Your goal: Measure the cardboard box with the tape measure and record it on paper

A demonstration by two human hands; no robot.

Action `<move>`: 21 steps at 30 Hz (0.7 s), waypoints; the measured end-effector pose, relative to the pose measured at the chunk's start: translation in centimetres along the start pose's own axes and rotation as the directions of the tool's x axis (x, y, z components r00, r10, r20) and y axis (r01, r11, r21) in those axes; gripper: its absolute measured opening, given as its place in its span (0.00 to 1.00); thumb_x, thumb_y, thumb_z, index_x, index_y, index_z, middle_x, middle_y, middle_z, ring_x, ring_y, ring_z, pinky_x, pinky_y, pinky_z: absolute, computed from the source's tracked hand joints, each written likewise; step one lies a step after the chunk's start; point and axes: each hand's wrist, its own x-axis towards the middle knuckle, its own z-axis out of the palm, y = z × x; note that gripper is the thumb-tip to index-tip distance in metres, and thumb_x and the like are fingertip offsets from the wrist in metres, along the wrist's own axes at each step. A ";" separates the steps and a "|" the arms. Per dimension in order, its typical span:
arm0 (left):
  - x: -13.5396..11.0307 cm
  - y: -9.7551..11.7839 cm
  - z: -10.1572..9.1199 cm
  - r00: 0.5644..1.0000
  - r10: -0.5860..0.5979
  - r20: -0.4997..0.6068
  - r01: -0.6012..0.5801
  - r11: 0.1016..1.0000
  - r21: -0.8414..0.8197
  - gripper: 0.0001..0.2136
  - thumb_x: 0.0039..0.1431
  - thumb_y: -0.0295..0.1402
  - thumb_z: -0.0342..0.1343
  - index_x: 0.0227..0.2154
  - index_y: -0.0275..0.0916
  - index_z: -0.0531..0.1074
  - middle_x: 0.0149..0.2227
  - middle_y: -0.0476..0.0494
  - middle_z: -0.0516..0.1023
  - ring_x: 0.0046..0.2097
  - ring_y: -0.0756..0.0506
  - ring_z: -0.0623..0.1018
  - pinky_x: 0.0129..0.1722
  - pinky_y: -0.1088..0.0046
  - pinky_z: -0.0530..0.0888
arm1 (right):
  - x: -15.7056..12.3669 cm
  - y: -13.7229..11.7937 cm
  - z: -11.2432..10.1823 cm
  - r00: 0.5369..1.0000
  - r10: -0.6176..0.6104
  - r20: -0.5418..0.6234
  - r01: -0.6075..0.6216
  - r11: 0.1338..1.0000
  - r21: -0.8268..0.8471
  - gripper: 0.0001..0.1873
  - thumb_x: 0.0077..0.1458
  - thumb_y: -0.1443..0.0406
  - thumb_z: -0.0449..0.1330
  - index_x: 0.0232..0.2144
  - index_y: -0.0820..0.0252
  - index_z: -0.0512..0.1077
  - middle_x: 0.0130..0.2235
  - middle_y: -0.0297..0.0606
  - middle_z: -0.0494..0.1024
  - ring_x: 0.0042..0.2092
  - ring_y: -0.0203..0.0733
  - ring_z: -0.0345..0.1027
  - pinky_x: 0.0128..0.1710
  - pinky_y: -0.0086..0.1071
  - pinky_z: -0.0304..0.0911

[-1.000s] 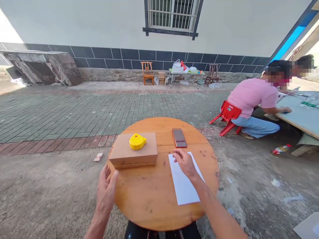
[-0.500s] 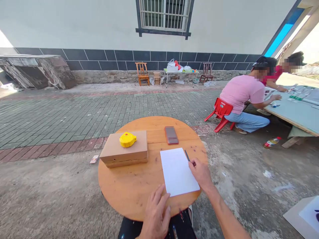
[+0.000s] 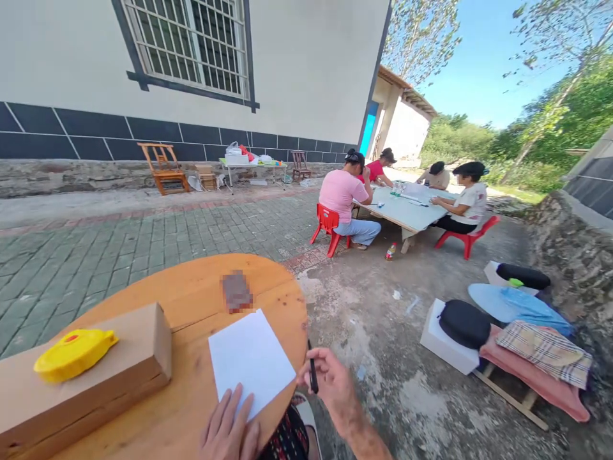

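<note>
A white sheet of paper [image 3: 251,361] lies on the round wooden table [image 3: 191,358]. My left hand [image 3: 230,425] rests on its lower left edge, fingers stretched out. Off the paper's right corner, at the table's edge, my right hand [image 3: 330,383] pinches a black pen [image 3: 313,375], which stands nearly upright. Beyond the paper sits a reddish-brown flat object [image 3: 236,291], blurred out. At the left, a yellow tape-measure-like case [image 3: 74,354] with a red dot is on top of a brown cardboard box [image 3: 143,342].
Several people sit around a pale table [image 3: 402,207] on red chairs [image 3: 328,220]. A bottle [image 3: 391,251] stands on the ground near it. To the right are a white box [image 3: 447,335], a black case [image 3: 463,322] and folded checked cloth [image 3: 546,351]. A wooden chair [image 3: 163,167] is by the wall.
The view has swung to the right. My right hand has lifted the pen off the paper's edge and turned it more upright. My left hand now lies on the paper.
</note>
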 end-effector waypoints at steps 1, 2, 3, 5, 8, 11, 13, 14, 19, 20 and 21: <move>-0.2 -0.4 0.4 1.000 0.009 0.000 -0.009 1.000 0.007 0.19 0.61 0.38 0.53 0.54 0.45 0.72 0.59 0.40 0.73 0.57 0.36 0.74 0.49 0.58 0.75 | -0.1 -0.3 -0.2 0.998 -0.039 -0.057 0.039 0.999 -0.001 0.23 0.46 0.51 0.71 0.37 0.58 0.69 0.26 0.32 0.76 0.28 0.38 0.73 0.25 0.26 0.60; -0.4 -0.6 0.6 1.000 0.012 -0.003 -0.012 1.000 0.008 0.19 0.61 0.38 0.53 0.54 0.45 0.72 0.58 0.41 0.73 0.57 0.36 0.74 0.49 0.58 0.75 | -0.2 -0.5 -0.3 0.992 -0.066 -0.106 0.066 0.998 -0.004 0.23 0.47 0.49 0.69 0.35 0.59 0.70 0.24 0.31 0.74 0.26 0.36 0.72 0.24 0.26 0.59; -0.4 -0.8 0.6 1.000 0.014 -0.006 -0.014 1.000 0.006 0.19 0.61 0.38 0.53 0.54 0.45 0.72 0.58 0.41 0.73 0.57 0.36 0.74 0.50 0.58 0.75 | -0.3 -0.8 -0.5 0.987 -0.079 -0.141 0.079 0.997 -0.005 0.23 0.50 0.47 0.67 0.35 0.59 0.70 0.22 0.29 0.72 0.24 0.35 0.70 0.24 0.26 0.58; -0.4 -0.9 0.3 1.000 0.023 -0.008 -0.023 1.000 -0.002 0.19 0.60 0.37 0.54 0.54 0.45 0.72 0.59 0.41 0.73 0.57 0.37 0.74 0.50 0.60 0.75 | -0.6 -1.2 -0.7 0.983 -0.078 -0.168 0.079 0.997 0.000 0.23 0.56 0.46 0.61 0.37 0.60 0.72 0.21 0.27 0.68 0.21 0.32 0.65 0.23 0.26 0.57; -0.2 -0.7 -0.4 1.000 0.009 -0.027 -0.010 1.000 -0.018 0.18 0.61 0.37 0.52 0.53 0.43 0.73 0.58 0.41 0.74 0.57 0.37 0.74 0.50 0.60 0.74 | -1.1 -1.4 -0.7 0.984 -0.075 -0.162 0.077 0.997 0.003 0.24 0.57 0.46 0.59 0.39 0.62 0.73 0.20 0.26 0.66 0.20 0.31 0.62 0.22 0.26 0.57; -0.1 -0.4 -0.8 0.996 -0.078 -0.045 0.075 0.995 -0.060 0.17 0.62 0.39 0.49 0.50 0.43 0.75 0.56 0.42 0.75 0.57 0.37 0.74 0.50 0.58 0.74 | -1.3 -1.4 -0.2 0.983 -0.083 -0.161 0.086 0.996 0.016 0.24 0.56 0.45 0.59 0.38 0.61 0.72 0.23 0.29 0.71 0.20 0.32 0.64 0.20 0.26 0.56; -0.1 -0.2 -0.9 0.992 -0.123 -0.027 0.120 0.989 -0.080 0.17 0.62 0.40 0.48 0.49 0.45 0.75 0.56 0.43 0.75 0.57 0.37 0.74 0.51 0.59 0.74 | -1.3 -1.5 0.4 0.986 -0.087 -0.143 0.089 0.996 0.004 0.22 0.55 0.47 0.61 0.36 0.60 0.70 0.23 0.30 0.73 0.20 0.32 0.64 0.20 0.25 0.55; -0.1 -0.1 -0.9 0.991 -0.131 -0.020 0.129 0.988 -0.084 0.17 0.62 0.40 0.48 0.49 0.45 0.75 0.56 0.44 0.75 0.57 0.38 0.74 0.51 0.59 0.74 | -1.2 -1.5 0.8 0.988 -0.087 -0.126 0.087 0.996 -0.008 0.20 0.55 0.48 0.62 0.35 0.59 0.69 0.21 0.29 0.73 0.19 0.31 0.63 0.20 0.25 0.55; 0.0 -0.1 -1.0 0.992 -0.123 -0.043 0.119 0.990 -0.079 0.16 0.62 0.38 0.49 0.50 0.46 0.74 0.56 0.43 0.75 0.57 0.37 0.74 0.49 0.59 0.75 | -0.2 -1.4 3.0 0.998 -0.051 -0.037 0.053 0.997 0.048 0.20 0.55 0.47 0.60 0.34 0.58 0.71 0.23 0.32 0.75 0.23 0.35 0.69 0.20 0.25 0.56; -0.1 -0.3 -0.9 0.992 -0.119 -0.045 0.115 0.990 -0.082 0.16 0.61 0.37 0.50 0.50 0.46 0.74 0.56 0.43 0.75 0.57 0.37 0.74 0.49 0.59 0.75 | 0.0 -1.3 3.5 0.999 -0.041 -0.024 0.043 0.997 0.059 0.22 0.55 0.46 0.59 0.35 0.59 0.72 0.26 0.34 0.77 0.25 0.37 0.72 0.20 0.25 0.57; -0.3 -0.6 -0.8 0.994 -0.105 -0.040 0.102 0.991 -0.086 0.17 0.61 0.37 0.51 0.51 0.47 0.73 0.57 0.43 0.75 0.57 0.37 0.74 0.49 0.59 0.75 | 0.3 -1.1 3.9 0.999 -0.033 -0.011 0.034 0.998 0.060 0.24 0.55 0.45 0.59 0.37 0.60 0.73 0.29 0.36 0.78 0.28 0.39 0.74 0.21 0.25 0.59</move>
